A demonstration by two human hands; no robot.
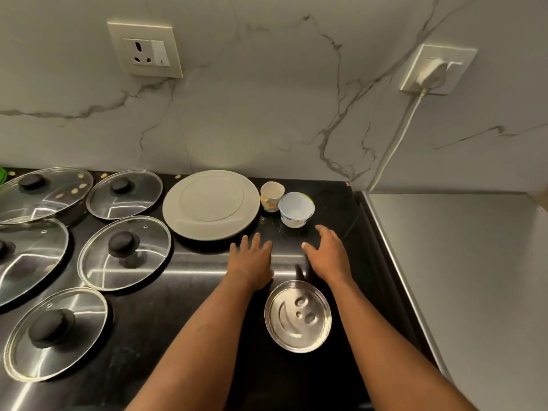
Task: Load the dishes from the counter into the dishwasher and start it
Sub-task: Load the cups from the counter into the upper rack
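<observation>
A large white plate (211, 203) lies upside down on the black counter (178, 307) near the back wall. Right of it stand a small patterned cup (271, 196) and a white plastic cup (296, 209). A small steel lid with a smiley face (297, 315) lies between my forearms. My left hand (251, 261) hovers with straight fingers just in front of the plate. My right hand (328, 253) is spread open just below the white plastic cup. Neither hand holds anything.
Several glass pot lids with black knobs (124, 253) cover the counter's left side; one sits on a dark pan (44, 193). A grey steel surface (462, 277) adjoins on the right. Two wall sockets (146, 50), one with a white plug and cord (430, 73).
</observation>
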